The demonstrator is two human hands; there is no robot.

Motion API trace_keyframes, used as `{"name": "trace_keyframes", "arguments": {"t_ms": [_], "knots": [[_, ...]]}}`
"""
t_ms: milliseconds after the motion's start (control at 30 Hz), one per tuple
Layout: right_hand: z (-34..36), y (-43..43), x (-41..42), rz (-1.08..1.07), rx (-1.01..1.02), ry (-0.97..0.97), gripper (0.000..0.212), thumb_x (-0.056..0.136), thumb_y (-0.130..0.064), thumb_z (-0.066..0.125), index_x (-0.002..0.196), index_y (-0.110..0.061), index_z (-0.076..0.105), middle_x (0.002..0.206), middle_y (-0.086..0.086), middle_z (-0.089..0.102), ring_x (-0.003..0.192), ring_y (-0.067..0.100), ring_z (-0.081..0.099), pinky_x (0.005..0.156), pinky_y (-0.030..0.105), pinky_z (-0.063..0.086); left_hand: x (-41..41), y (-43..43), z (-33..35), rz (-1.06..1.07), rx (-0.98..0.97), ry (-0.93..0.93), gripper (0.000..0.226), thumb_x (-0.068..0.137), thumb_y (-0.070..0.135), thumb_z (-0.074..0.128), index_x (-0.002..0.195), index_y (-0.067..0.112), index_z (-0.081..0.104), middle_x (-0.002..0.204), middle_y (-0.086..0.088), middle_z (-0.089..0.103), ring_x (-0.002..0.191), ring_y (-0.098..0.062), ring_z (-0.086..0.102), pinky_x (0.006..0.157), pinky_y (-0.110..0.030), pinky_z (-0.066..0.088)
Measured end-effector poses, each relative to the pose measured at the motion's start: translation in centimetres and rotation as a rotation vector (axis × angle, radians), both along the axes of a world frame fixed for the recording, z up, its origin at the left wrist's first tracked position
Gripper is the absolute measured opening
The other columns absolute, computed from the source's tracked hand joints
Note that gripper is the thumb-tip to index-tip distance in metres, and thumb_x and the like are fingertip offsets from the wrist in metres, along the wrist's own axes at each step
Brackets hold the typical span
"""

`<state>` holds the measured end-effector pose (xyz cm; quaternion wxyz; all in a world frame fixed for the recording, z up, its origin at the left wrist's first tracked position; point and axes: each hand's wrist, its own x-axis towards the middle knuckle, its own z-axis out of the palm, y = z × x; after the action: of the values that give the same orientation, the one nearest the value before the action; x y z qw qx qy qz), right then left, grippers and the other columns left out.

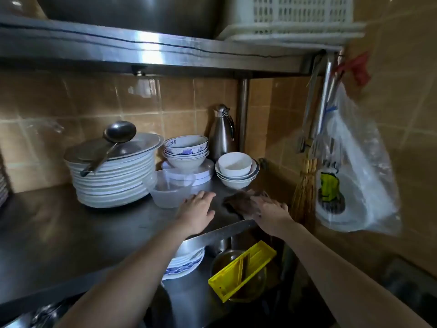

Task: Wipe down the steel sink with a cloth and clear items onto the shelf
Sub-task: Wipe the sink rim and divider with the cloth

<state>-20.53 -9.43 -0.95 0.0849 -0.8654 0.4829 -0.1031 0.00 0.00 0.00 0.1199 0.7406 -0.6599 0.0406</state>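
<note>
- Closest to us is the sink (pixel 189 297). Plates (pixel 186 263) and a yellow slicer (pixel 241 271) lie in it. We think it can't be wiped all over until they come out.
- A bit further on, the left hand (pixel 197 209) lies flat on the bench (pixel 71 228). Its fingers (pixel 205 196) are straight and close together and hold nothing. The tips are just beside a clear tub (pixel 170 188); we can't tell if they touch it. We guess the hand is there to lean on, or to push the tub aside.
- Next to it, the right hand (pixel 269 214) rests on a dark cloth (pixel 238 204). Its fingers lie almost flat and press down on the cloth; they don't curl round it.
- The cloth is spread on the bench, in the corner near the wall. So we think the bench corner is being wiped now, not the sink.
- Behind the hands stand white bowls (pixel 236 171), a blue bowl stack (pixel 186 150) and a big plate pile (pixel 113 183) with a ladle (pixel 118 136) on top. They sit at the back, which leaves bare bench in front for the cloth.
- A flask (pixel 222 133) stands by the wall.
- Farthest and highest is the shelf (pixel 142 48), with a basket (pixel 295 17) on it. We think the things will go up there.
</note>
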Motion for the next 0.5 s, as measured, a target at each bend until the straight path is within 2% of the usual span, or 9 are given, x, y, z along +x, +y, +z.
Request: {"name": "trace_keyframes", "arguments": {"t_ms": [267,500], "knots": [[-1.0,-3.0,4.1,-0.02,0.059,0.013,0.054,0.093,-0.032,0.048,0.144,-0.03,0.029,0.153,-0.002,0.028,0.139,0.03,0.026,0.11,0.054,0.022,3.4,-3.4,-2.4,-0.038,0.008,-0.034,0.051,0.093,0.035,0.045,0.14,0.024,0.031,0.141,-0.002,0.039,0.124,-0.027,0.043,0.1,-0.042,0.034],[-2.3,-4.7,4.7,-0.07,0.081,0.066,0.055,0.092,-0.043,0.049,0.143,-0.035,0.031,0.152,-0.002,0.028,0.139,0.031,0.025,0.111,0.055,0.025,4.5,-4.7,-3.9,-0.064,0.009,-0.037,0.049,0.093,0.035,0.044,0.139,0.024,0.032,0.14,-0.003,0.041,0.122,-0.027,0.045,0.098,-0.042,0.035]]}}
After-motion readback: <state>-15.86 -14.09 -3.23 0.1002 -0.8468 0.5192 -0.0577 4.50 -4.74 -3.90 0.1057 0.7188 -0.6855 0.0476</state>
